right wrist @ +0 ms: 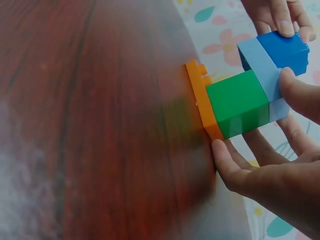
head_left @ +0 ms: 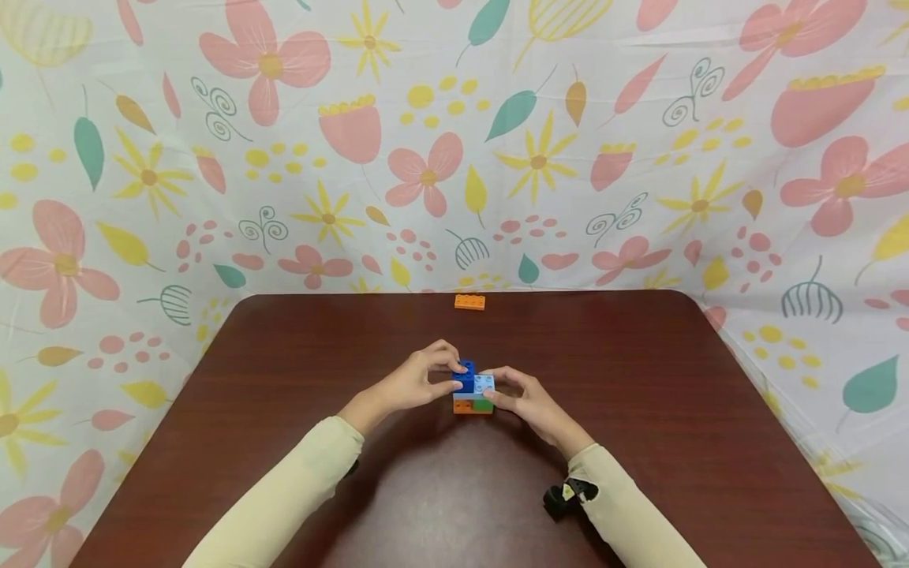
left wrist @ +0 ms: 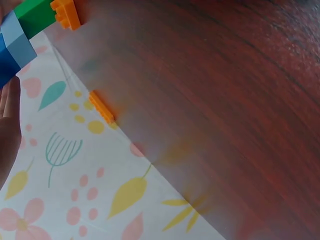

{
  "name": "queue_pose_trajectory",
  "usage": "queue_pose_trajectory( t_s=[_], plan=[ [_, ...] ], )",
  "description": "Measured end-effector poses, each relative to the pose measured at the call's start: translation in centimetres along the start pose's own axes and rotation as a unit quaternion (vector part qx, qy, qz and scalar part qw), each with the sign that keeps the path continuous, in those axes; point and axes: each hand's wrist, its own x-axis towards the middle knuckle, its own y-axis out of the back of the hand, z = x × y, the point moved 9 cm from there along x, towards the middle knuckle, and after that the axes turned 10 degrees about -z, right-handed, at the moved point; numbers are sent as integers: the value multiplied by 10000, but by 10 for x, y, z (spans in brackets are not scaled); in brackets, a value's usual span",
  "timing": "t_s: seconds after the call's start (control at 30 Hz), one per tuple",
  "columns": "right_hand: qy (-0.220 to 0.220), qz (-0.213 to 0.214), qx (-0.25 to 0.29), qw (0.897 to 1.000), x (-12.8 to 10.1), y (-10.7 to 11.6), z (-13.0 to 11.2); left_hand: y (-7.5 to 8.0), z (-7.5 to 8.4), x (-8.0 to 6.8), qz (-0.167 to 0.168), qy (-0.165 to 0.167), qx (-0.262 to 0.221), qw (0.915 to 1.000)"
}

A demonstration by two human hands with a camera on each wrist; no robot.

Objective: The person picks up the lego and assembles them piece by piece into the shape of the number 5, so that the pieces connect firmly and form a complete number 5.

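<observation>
So both hands were working on a little stack of plastic building bricks [head_left: 473, 393] sitting near the middle of the dark reddish-brown wooden table [head_left: 639, 410]. The stack had a flat orange plate [right wrist: 201, 100] at the bottom, a green block [right wrist: 239, 102] on top of that, then a light blue brick [right wrist: 261, 60], and a dark blue brick [right wrist: 285, 49] at the very top on the left side.

The left hand [head_left: 419, 380] had its fingers curled over the dark blue brick, with the thumb on its near side, so it was pinching that top piece. In the right wrist view you could see those fingertips [right wrist: 280, 17] resting right on the dark blue brick's top edge.

The right hand [head_left: 529, 402] was gripping the stack from the other side: thumb against the orange plate and green block, fingers curled round the light blue brick. The stack's base was touching the table.

Over at the far edge of the table, well apart from the hands, there was a small loose orange brick [head_left: 469, 301] lying by itself, just beside the flowery pink, yellow and teal cloth backdrop [head_left: 426, 158]. Both arms were in cream long sleeves [head_left: 298, 481], and a black strap [head_left: 564, 497] sat at the right wrist.
</observation>
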Motion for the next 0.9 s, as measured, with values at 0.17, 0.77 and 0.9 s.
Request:
queue_pose_trajectory(
  t_s=[0.17, 0.77, 0.9],
  plan=[
    [-40, -55, 95, 9999, 8, 3, 13, 2, 0, -2, 70, -50, 78, 9999],
    [-176, -113, -152, 9997, 5, 4, 17, -2, 0, 1, 7, -119, 0, 9999],
    [-46, 18, -351, 9994, 6, 4, 14, -2, 2, 0, 25, -196, 41, 9998]
  ],
)
